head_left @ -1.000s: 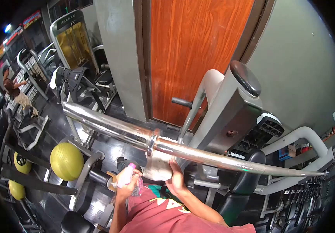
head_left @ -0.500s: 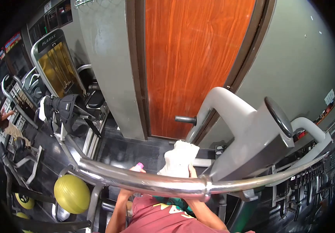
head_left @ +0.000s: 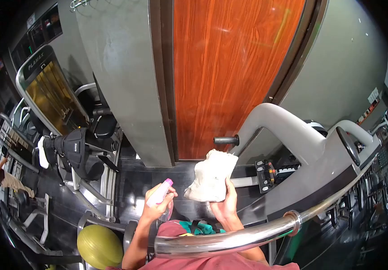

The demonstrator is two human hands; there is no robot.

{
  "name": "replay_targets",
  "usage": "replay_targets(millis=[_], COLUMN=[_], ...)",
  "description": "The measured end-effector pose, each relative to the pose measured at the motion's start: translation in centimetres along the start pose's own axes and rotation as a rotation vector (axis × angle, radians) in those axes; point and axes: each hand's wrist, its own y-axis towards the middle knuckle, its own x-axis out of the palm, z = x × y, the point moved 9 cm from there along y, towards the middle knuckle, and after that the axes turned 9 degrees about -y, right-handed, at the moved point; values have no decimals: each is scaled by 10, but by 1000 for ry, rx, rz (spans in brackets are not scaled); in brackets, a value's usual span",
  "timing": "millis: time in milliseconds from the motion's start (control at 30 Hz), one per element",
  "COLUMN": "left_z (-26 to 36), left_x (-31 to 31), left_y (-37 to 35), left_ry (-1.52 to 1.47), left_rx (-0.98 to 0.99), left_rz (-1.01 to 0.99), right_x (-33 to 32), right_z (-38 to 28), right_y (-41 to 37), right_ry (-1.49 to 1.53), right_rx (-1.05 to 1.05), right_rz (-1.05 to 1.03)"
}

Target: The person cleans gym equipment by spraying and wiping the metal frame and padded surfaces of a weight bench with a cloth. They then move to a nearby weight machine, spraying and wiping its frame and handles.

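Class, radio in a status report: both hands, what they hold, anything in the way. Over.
Left hand shut on spray bottle. Right hand gripping white cloth, held up. Chrome bar crosses just below both hands.

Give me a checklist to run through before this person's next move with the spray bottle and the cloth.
1. Left hand closed firmly around the clear spray bottle with a pink nozzle: ok.
2. Right hand holding the crumpled white cloth from below: ok.
3. Nozzle aimed squarely at the cloth: cannot tell.
4. Liquid left in the bottle: cannot tell.
5. Curved chrome metal bar below the hands, touched by neither: ok.
6. Other person at the far left well away from the hands: ok.
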Motion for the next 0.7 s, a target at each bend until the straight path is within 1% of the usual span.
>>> replay_targets(millis=[100, 167, 267, 467, 500, 567, 633, 700], left_z=[4, 6, 6, 12, 15, 15, 19, 45], left_x=[-10, -19, -32, -48, -45, -44, -38, -21], left_y=[14, 24, 39, 66, 72, 81, 90, 98], left_ry=[14, -1, -27, -22, -23, -98, -51, 95], left_rx=[23, 29, 14, -7, -19, -113, -180, 32], left_rz=[-74, -111, -150, -292, -320, -298, -376, -522], right_x=[2, 9, 12, 16, 18, 20, 9, 9], right_z=[6, 7, 9, 16, 16, 14, 15, 13], right_y=[6, 12, 15, 17, 16, 9, -1, -12], right_ry=[11, 24, 33, 68, 71, 89, 152, 168], right_rx=[-50, -112, -182, -298, -315, -360, -384, -429], right_rz=[41, 13, 57, 180, 206, 274, 331, 355])
